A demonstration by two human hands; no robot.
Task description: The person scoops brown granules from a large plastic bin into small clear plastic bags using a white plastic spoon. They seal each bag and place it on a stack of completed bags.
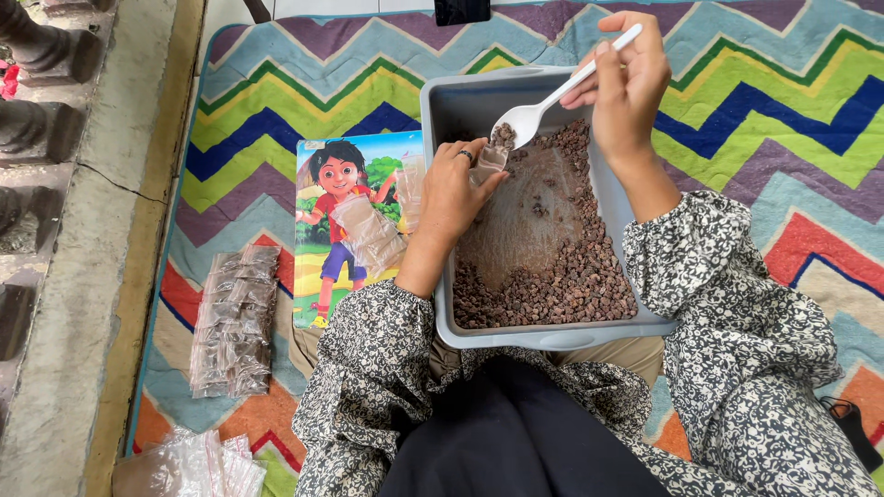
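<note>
A grey plastic tub (440, 109) rests on my lap, its bottom partly covered with small dark brown granules (552, 285). My right hand (626, 87) grips a white plastic spoon (543, 109) loaded with granules, its bowl over the mouth of a small clear plastic bag (488, 158). That bag is pinched in my left hand (451, 198), which wears a ring and hovers over the tub's left side.
A colourful cartoon picture board (345, 184) lies left of the tub with empty clear bags (368, 235) on it. Filled small bags (235, 317) are stacked on the zigzag mat (755, 101). More plastic bags (203, 465) lie at bottom left; a stone ledge (64, 276) runs along the left.
</note>
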